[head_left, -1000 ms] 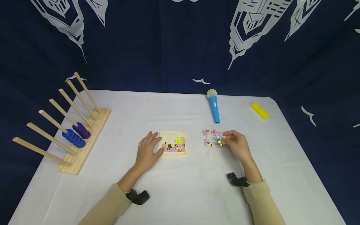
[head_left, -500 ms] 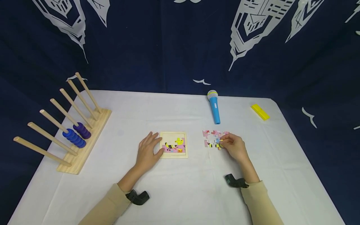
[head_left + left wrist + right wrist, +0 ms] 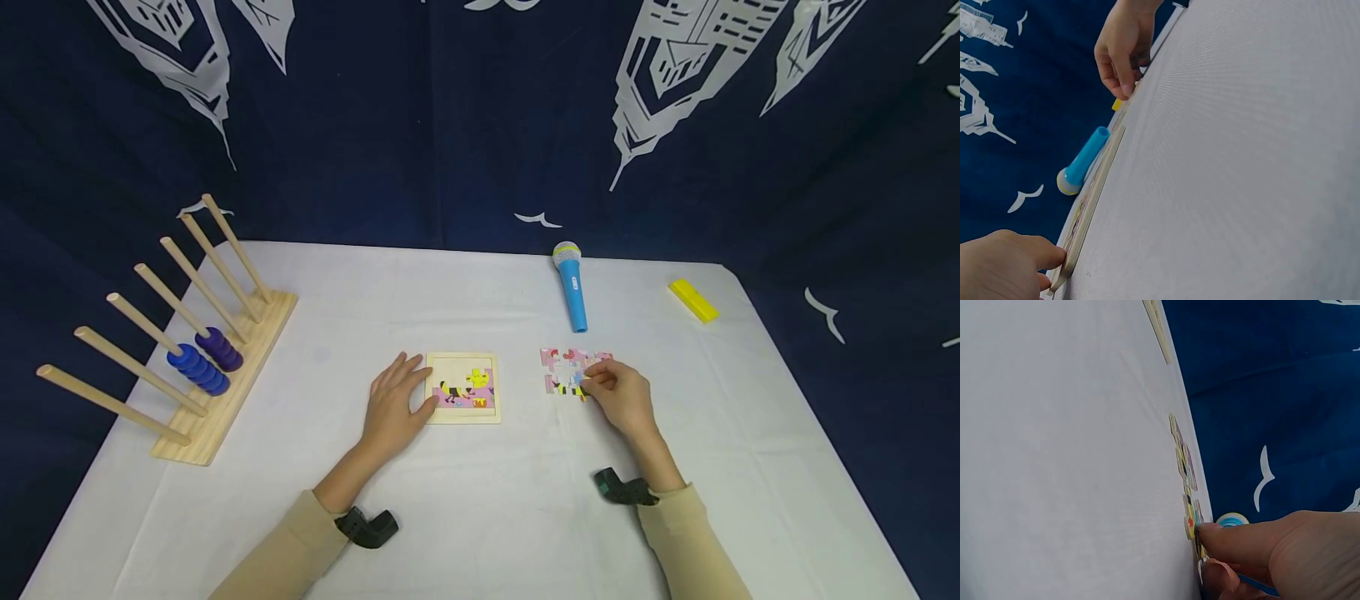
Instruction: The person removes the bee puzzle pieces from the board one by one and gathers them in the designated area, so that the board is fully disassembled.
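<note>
A square wooden puzzle tray (image 3: 462,419) lies mid-table, with yellow, black and pink pieces filling its lower part and right side. My left hand (image 3: 393,404) rests along the tray's left edge, thumb and fingers spread. To the right of the tray lies a cluster of loose jigsaw pieces (image 3: 551,357). Over that cluster's right side, my right hand (image 3: 624,398) pinches a puzzle piece low against the others; the fingers hide most of it. In the right wrist view the thumb (image 3: 1229,540) presses at a yellow piece (image 3: 1189,526) with a red mark.
A blue toy microphone (image 3: 572,292) lies behind the loose pieces. Farther right is a yellow block (image 3: 693,300). On the left stands a wooden peg rack (image 3: 258,342) with blue rings (image 3: 197,369) and purple rings (image 3: 219,348). A dark blue curtain (image 3: 420,125) hangs behind the white table.
My right hand has lowered the pinched piece into the loose cluster and shifted slightly left and toward me. The left hand stays at the tray.
</note>
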`<state>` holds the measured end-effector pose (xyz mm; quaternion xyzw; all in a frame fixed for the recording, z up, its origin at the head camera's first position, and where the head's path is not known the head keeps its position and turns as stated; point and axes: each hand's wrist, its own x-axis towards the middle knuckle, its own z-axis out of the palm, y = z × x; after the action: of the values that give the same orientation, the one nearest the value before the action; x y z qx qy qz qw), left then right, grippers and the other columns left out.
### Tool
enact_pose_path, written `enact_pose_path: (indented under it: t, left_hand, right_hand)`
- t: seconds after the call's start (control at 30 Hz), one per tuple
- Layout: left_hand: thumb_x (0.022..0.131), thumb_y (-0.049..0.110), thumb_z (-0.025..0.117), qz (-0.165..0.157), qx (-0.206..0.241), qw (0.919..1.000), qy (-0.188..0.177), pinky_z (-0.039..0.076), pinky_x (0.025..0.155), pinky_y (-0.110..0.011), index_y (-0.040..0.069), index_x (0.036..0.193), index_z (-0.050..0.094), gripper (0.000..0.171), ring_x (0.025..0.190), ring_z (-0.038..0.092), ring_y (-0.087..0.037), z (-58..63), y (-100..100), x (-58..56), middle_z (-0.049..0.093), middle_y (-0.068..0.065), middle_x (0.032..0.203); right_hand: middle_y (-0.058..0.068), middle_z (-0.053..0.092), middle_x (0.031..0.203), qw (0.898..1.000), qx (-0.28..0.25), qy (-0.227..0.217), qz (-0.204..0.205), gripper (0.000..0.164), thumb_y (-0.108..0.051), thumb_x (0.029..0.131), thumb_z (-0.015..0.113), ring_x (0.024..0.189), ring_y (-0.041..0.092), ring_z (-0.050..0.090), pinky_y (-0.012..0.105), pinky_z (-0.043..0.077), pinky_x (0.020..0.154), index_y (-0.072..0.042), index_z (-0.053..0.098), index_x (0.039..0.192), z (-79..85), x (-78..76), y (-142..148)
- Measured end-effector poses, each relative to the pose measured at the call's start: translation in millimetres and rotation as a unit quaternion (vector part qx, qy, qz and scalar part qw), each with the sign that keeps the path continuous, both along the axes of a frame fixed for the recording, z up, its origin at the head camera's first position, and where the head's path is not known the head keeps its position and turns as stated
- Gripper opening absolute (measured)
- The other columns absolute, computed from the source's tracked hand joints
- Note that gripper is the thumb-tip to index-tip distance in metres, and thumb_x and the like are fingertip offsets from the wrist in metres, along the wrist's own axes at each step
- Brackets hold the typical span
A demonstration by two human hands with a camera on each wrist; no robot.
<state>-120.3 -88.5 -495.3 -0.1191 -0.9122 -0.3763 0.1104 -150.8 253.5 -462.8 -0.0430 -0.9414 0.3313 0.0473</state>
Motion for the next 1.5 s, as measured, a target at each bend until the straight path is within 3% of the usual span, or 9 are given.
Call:
enact_pose_path:
  t: [0.5, 0.73, 1.0, 1.2, 1.5]
  left_hand:
    - [0.084, 0.015, 0.073, 0.001, 0.001, 1.0000, 0.001, 0.025, 0.115, -0.057, -0.001, 0.123, 0.064, 0.042, 0.143, 0.035, -0.038, -1.4, -0.9, 0.2, 0.052, -0.019, 0.143]
    - [0.085, 0.015, 0.072, 0.002, -0.002, 1.0000, 0.000, 0.025, 0.115, -0.056, -0.001, 0.123, 0.064, 0.043, 0.143, 0.035, -0.037, -1.2, -1.9, -0.1, 0.052, -0.019, 0.143]
    - [0.084, 0.014, 0.073, 0.000, 0.005, 1.0000, 0.005, 0.024, 0.114, -0.059, -0.003, 0.122, 0.064, 0.043, 0.142, 0.035, -0.041, 3.5, -2.5, 0.1, 0.051, -0.021, 0.143]
    - [0.085, 0.015, 0.072, -0.001, 0.005, 1.0000, -0.004, 0.023, 0.115, -0.057, -0.002, 0.123, 0.063, 0.043, 0.143, 0.033, -0.039, 3.2, -1.7, -0.4, 0.050, -0.020, 0.144]
    - [0.085, 0.015, 0.072, -0.004, 0.006, 1.0000, -0.006, 0.023, 0.116, -0.056, -0.002, 0.123, 0.063, 0.043, 0.143, 0.033, -0.038, 0.4, -1.3, -1.0, 0.051, -0.019, 0.144]
  right_hand:
    - [0.014, 0.066, 0.083, 0.999, -0.032, 0.017, -0.033, 0.012, -0.008, 0.088, 0.069, 0.070, 0.018, 0.053, 0.018, 0.041, 0.060, -0.001, 0.069, 0.097, 3.3, -0.1, -1.0]
    - [0.014, 0.066, 0.088, 0.996, -0.077, 0.003, -0.035, 0.015, -0.010, 0.090, 0.068, 0.073, 0.018, 0.054, 0.015, 0.044, 0.060, -0.001, 0.068, 0.103, 7.5, -0.9, -6.3]
    - [0.015, 0.065, 0.096, 0.991, -0.133, -0.013, 0.025, 0.020, -0.009, 0.091, 0.066, 0.077, 0.019, 0.056, 0.019, 0.048, 0.059, -0.001, 0.067, 0.109, 22.1, -0.9, -29.2]
    - [0.017, 0.065, 0.104, 0.981, -0.172, -0.030, 0.082, 0.027, -0.006, 0.089, 0.069, 0.079, 0.018, 0.058, 0.019, 0.049, 0.060, 0.000, 0.064, 0.114, 27.5, -6.3, -63.6]
    - [0.015, 0.063, 0.110, 0.964, -0.225, -0.052, 0.132, 0.033, -0.008, 0.087, 0.071, 0.077, 0.020, 0.054, 0.020, 0.046, 0.060, -0.001, 0.063, 0.119, 28.4, -14.0, -110.7]
